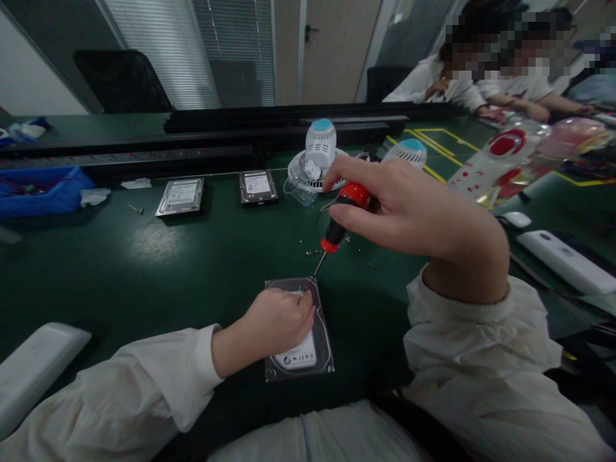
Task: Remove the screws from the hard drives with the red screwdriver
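Two spare drives (180,196), small fan (318,157) beyond; loose screws (308,251) near screwdriver (342,221).

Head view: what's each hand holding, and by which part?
Right hand holds the screwdriver by its red-black handle. Left hand presses flat on the hard drive, no grip around it.

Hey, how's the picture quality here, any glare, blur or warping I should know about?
Head view: soft overhead glare on the green table left of centre; wide-angle warping bends the edges and enlarges the right hand on the screwdriver; the bottle at right looks smeared; the left hand and hard drive stay fairly sharp; co-workers' faces are pixelated.
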`<state>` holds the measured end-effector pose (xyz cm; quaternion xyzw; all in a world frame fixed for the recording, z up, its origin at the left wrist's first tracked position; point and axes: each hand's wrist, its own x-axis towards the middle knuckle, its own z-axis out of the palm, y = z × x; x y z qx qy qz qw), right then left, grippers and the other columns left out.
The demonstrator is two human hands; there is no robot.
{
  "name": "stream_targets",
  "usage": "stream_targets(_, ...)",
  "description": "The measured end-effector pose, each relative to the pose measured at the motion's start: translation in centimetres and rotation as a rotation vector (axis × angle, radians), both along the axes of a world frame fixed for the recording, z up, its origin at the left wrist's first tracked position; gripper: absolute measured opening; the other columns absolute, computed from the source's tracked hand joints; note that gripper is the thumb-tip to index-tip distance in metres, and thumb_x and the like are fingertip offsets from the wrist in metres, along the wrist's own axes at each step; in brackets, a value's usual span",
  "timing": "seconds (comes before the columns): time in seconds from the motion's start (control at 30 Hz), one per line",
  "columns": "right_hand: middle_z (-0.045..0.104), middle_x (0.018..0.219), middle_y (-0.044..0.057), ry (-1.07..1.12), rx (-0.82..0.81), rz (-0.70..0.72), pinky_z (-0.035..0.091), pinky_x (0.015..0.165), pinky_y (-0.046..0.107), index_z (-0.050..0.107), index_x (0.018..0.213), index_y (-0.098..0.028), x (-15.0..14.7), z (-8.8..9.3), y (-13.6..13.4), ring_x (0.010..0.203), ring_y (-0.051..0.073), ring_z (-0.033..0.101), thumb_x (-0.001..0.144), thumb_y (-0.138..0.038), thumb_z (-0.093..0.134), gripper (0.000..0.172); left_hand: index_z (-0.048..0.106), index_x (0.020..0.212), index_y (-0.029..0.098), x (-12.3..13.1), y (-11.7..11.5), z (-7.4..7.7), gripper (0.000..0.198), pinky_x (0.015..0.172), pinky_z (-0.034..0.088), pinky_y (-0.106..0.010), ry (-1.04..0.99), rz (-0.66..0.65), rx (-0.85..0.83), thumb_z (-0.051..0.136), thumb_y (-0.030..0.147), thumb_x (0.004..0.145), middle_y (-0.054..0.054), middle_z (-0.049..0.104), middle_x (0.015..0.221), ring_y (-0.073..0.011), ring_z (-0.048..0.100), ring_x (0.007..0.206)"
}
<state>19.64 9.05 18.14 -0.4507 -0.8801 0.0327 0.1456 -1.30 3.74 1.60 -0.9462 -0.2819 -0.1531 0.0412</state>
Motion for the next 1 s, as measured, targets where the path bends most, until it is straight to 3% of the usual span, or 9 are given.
stream_targets(0.1, 0.055, 0.071, 0.002, -0.014, 0.001, -0.032, 0.028, 0.069, 0.033, 0.067, 0.103, -0.017, -0.02, 0.15, -0.07, 0.066, 0.015, 0.043, 0.097, -0.043, 0.051, 0.031, 0.074, 0.097, 0.008, -0.01, 0.01, -0.07, 0.026, 0.046, 0.054, -0.035, 0.0, 0.006, -0.01, 0.052, 0.019, 0.1, -0.012, 0.078, 0.074, -0.0249, 0.072, 0.052)
stream_targets(0.27, 0.057, 0.075, 0.0, 0.0, -0.003, 0.022, 0.032, 0.069, 0.032, 0.063, 0.116, -0.017, 0.34, -0.01, -0.05, 0.068, 0.015, 0.046, 0.088, -0.033, 0.059, 0.032, 0.074, 0.096, 0.009, -0.05, 0.01, -0.33, 0.026, 0.047, 0.054, -0.034, 0.015, 0.01, -0.006, 0.051, 0.02, 0.101, -0.012, 0.077, 0.074, -0.0241, 0.071, 0.052)
stream_targets(0.43, 0.059, 0.078, 0.002, 0.012, 0.002, 0.013, 0.031, 0.069, 0.032, 0.063, 0.103, -0.019, 0.32, -0.24, 0.14, 0.071, 0.015, 0.049, 0.097, -0.05, 0.056, 0.032, 0.074, 0.093, 0.009, 0.03, 0.0, -0.13, 0.025, 0.045, 0.052, -0.033, 0.008, -0.014, 0.042, 0.052, 0.019, 0.099, -0.012, 0.077, 0.075, -0.0236, 0.071, 0.051)
stream_targets(0.53, 0.059, 0.078, 0.001, 0.005, 0.014, 0.01, 0.031, 0.07, 0.032, 0.062, 0.104, -0.019, 0.3, -0.26, 0.17, 0.07, 0.015, 0.048, 0.094, -0.041, 0.057, 0.025, 0.074, 0.092, 0.009, 0.08, 0.0, 0.06, 0.023, 0.044, 0.053, -0.034, 0.013, -0.008, 0.039, 0.054, 0.018, 0.098, -0.011, 0.077, 0.074, -0.0238, 0.07, 0.05)
stream_targets(0.67, 0.06, 0.081, 0.001, 0.009, 0.021, 0.044, 0.032, 0.07, 0.031, 0.061, 0.114, -0.019, 0.36, -0.23, -0.06, 0.073, 0.015, 0.049, 0.091, -0.038, 0.061, 0.03, 0.073, 0.093, 0.009, 0.08, 0.02, 0.03, 0.022, 0.044, 0.053, -0.033, 0.017, 0.003, 0.042, 0.055, 0.019, 0.099, -0.011, 0.075, 0.07, -0.0242, 0.07, 0.05)
stream_targets(0.83, 0.06, 0.079, 0.002, 0.026, 0.019, 0.024, 0.032, 0.07, 0.032, 0.062, 0.099, -0.019, 0.21, -0.3, -0.13, 0.072, 0.015, 0.049, 0.099, -0.046, 0.053, 0.028, 0.074, 0.091, 0.009, 0.07, -0.01, -0.05, 0.022, 0.044, 0.053, -0.033, 0.009, 0.002, 0.039, 0.056, 0.018, 0.098, -0.012, 0.077, 0.072, -0.0238, 0.07, 0.05)
stream_targets(0.9, 0.061, 0.082, 0.003, 0.032, 0.04, 0.014, 0.034, 0.071, 0.032, 0.061, 0.106, -0.018, 0.25, -0.32, -0.07, 0.073, 0.015, 0.049, 0.096, -0.04, 0.057, 0.024, 0.075, 0.092, 0.009, 0.07, -0.05, -0.02, 0.021, 0.045, 0.054, -0.032, 0.011, 0.007, 0.034, 0.057, 0.019, 0.097, -0.012, 0.077, 0.073, -0.0236, 0.071, 0.051)
stream_targets(1.0, 0.063, 0.089, 0.004, 0.042, 0.056, 0.016, 0.035, 0.072, 0.032, 0.059, 0.117, -0.016, 0.36, -0.31, -0.03, 0.073, 0.015, 0.05, 0.089, -0.032, 0.06, 0.033, 0.075, 0.092, 0.009, 0.07, -0.09, 0.02, 0.019, 0.046, 0.054, -0.032, 0.018, -0.007, 0.038, 0.059, 0.018, 0.096, -0.011, 0.077, 0.073, -0.0237, 0.072, 0.052)
